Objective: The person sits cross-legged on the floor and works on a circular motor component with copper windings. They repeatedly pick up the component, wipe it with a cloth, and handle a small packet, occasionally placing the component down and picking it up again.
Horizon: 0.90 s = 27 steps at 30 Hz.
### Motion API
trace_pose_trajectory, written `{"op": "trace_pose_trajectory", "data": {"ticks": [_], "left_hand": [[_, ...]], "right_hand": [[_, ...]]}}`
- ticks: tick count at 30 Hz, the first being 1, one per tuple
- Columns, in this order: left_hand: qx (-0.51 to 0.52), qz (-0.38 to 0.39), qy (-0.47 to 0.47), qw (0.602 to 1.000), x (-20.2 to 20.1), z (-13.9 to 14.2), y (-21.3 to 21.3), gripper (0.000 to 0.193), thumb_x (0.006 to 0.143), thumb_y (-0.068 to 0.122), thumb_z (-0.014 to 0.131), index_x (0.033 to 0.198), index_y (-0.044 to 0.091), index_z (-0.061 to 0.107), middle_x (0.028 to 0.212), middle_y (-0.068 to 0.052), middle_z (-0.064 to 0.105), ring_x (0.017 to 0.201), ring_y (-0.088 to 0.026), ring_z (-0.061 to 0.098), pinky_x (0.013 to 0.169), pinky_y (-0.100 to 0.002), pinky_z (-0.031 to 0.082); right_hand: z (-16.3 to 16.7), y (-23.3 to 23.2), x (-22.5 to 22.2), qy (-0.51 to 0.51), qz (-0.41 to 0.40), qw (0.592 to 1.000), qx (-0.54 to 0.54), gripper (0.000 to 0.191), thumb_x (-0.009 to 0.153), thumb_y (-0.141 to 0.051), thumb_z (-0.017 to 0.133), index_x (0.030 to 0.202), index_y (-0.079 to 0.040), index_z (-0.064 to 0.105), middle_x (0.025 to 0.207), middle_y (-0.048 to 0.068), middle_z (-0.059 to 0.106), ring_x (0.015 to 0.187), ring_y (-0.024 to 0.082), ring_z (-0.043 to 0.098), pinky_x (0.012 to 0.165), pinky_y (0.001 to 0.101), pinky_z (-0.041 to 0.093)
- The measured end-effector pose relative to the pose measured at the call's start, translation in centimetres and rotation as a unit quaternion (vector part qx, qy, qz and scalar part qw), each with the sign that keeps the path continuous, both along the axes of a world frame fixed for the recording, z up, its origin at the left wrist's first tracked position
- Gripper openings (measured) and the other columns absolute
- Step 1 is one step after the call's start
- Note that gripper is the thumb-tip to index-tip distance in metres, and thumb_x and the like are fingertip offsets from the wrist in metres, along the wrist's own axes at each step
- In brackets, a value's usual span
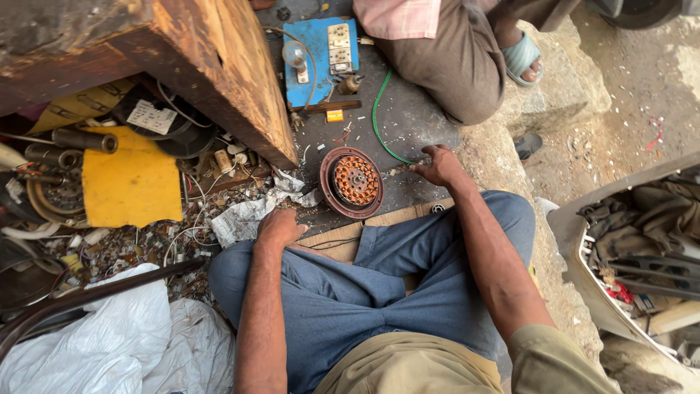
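A round motor stator with copper windings (352,182) lies flat on the dark floor in front of my crossed legs. My left hand (279,226) rests on the floor by crumpled paper (244,217), fingers curled, left of the stator; I cannot see anything in it. To the stator's right, my right hand (437,165) reaches down, its fingers closed on a thin tool or rod (394,171) that points toward the stator. A green wire (379,124) curves along the floor right beside that hand.
A heavy wooden bench (211,66) overhangs the left. A blue board with a bulb and sockets (321,62) lies beyond the stator. Another person's leg and sandalled foot (467,51) are at the top. Yellow sheet (131,182), scrap parts and white bags (109,343) crowd the left.
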<state>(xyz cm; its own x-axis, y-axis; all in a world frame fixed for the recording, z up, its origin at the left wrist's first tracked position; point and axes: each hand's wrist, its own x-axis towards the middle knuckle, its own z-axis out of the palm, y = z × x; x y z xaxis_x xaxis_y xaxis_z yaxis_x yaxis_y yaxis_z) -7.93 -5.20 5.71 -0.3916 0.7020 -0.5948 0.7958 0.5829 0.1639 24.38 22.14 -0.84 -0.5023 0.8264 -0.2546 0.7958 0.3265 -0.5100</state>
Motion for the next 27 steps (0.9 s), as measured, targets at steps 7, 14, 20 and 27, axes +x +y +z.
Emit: {"op": "trace_pose_trajectory", "data": {"ticks": [7,14,20,27], "left_hand": [[-0.016,0.006,-0.014,1.0,0.4,0.2,-0.1,0.049,0.092,0.038,0.074,0.129,0.006,0.067,0.134,-0.016,0.067,0.125,-0.032,0.063,0.108,-0.046,0.049],[-0.041,0.063,-0.055,0.996,0.9,0.8,-0.1,0.061,0.095,0.035,0.07,0.146,0.006,0.053,0.15,-0.015,0.054,0.137,-0.03,0.055,0.118,-0.048,0.04],[-0.034,0.071,-0.063,0.995,1.0,1.0,0.0,0.064,0.095,0.034,0.07,0.148,0.005,0.05,0.152,-0.017,0.052,0.139,-0.03,0.053,0.118,-0.047,0.04],[-0.027,0.064,-0.057,0.996,0.8,0.8,-0.2,0.059,0.094,0.033,0.072,0.142,0.004,0.057,0.145,-0.017,0.059,0.132,-0.031,0.059,0.113,-0.047,0.045]], "right_hand": [[0.4,-0.1,0.0,-0.01,-0.013,1.0,0.0,0.072,0.082,-0.045,0.081,0.14,-0.008,0.06,0.145,0.023,0.052,0.131,0.04,0.055,0.109,0.0449,0.048],[1.3,-0.4,-0.1,-0.013,-0.055,0.998,-0.039,0.074,0.088,-0.042,0.078,0.148,-0.006,0.051,0.157,0.026,0.034,0.133,0.042,0.053,0.113,0.0466,0.046],[0.9,-0.5,-0.1,-0.019,-0.049,0.998,-0.042,0.073,0.088,-0.042,0.079,0.146,-0.007,0.052,0.156,0.026,0.035,0.134,0.042,0.052,0.113,0.047,0.046],[0.5,-0.5,0.1,-0.007,-0.052,0.998,-0.025,0.07,0.087,-0.042,0.079,0.143,-0.006,0.056,0.156,0.025,0.037,0.132,0.042,0.053,0.111,0.0466,0.046]]}}
